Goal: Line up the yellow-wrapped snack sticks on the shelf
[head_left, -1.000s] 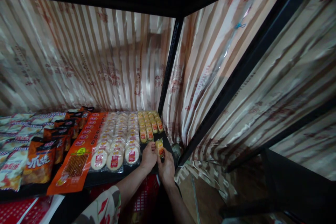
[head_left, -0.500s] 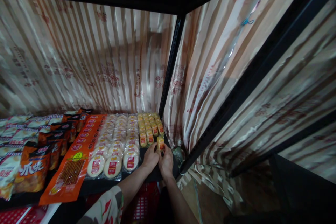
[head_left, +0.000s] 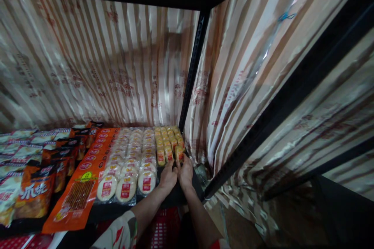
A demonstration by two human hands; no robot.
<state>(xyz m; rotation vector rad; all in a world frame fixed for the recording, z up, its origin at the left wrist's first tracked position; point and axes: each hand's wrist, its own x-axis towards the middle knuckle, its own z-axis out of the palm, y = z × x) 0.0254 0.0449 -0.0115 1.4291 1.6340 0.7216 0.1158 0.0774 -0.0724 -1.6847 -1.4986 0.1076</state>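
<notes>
My right hand [head_left: 185, 172] is closed around the lower right side of a small yellow snack pack [head_left: 179, 152] with a red label. The pack stands at the front of the rightmost row of similar yellow packs [head_left: 166, 137] on a black shelf [head_left: 172, 199]. My left hand [head_left: 168, 177] is closed at the pack's lower left edge, its fingertips beside the neighbouring pack. Both thumbs meet below the pack, and the fingers partly hide its base. Left of my hands lie rows of round white wrapped crackers [head_left: 146, 182] with red labels.
Farther left are an orange bag of sticks [head_left: 77, 194], orange snack bags [head_left: 36, 190] and white snack bags [head_left: 8, 190]. A black upright post [head_left: 194, 66] stands behind the yellow packs. Striped curtain [head_left: 131, 66] hangs behind and right. A red basket [head_left: 165, 227] sits below the shelf.
Both hands have moved slightly forward with the yellow pack, from in front of the rows to against the rightmost row. The view has shifted slightly.
</notes>
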